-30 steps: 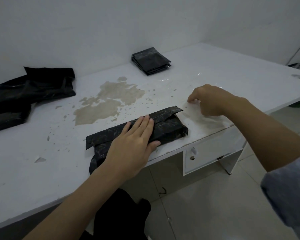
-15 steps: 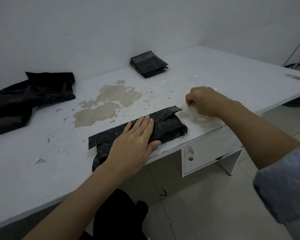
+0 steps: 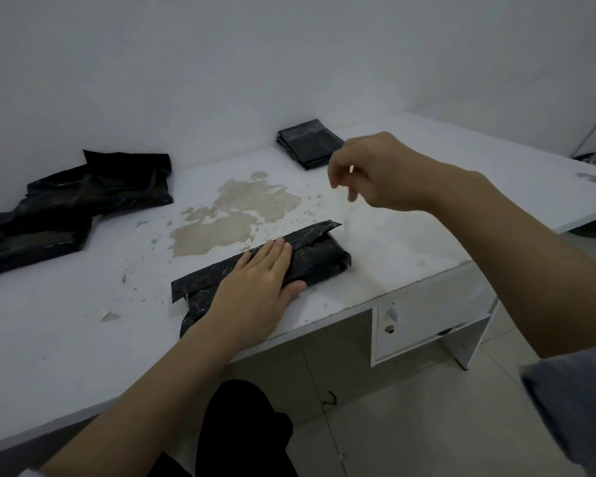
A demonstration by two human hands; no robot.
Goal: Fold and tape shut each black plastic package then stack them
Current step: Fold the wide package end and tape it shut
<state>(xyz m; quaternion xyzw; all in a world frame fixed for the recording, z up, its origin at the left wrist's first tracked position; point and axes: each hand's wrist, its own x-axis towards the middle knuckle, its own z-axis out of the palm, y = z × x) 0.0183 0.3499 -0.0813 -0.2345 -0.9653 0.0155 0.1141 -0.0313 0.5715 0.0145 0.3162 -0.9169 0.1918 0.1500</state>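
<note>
White table [image 3: 83,339], surface chipped, against plain wall. Black package [image 3: 320,259] lies under flat-pressed left hand [image 3: 255,290]; right hand [image 3: 375,173] raised beyond it, grasp indeterminate.

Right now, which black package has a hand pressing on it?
The folded package at the table's near edge, under the flat left hand; the far stack and left pile lie untouched.

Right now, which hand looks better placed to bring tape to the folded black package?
Probably the right hand: it hangs free above the white table. The left hand lies flat on the folded black plastic package, holding its flap down.
</note>
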